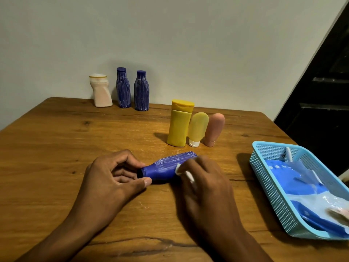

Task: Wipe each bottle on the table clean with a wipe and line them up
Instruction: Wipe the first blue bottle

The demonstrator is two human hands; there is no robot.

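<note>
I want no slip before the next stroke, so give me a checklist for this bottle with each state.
1. Left hand grips the neck of the lying blue bottle: ok.
2. Right hand holds the wipe on it: ok.
3. Bottle free of white streaks: not ok.
4. Underside clean: cannot tell.
5. Bottle is apart from the yellow bottle: ok.

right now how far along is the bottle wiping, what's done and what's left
Not settled which are done: the yellow bottle, yellow tube and pink tube stand in a row and look clean. In hand: the left hand holds a lying blue bottle by its neck while the right hand rubs it with a wipe. Left: two white-streaked blue bottles and a white bottle by the wall.
</note>
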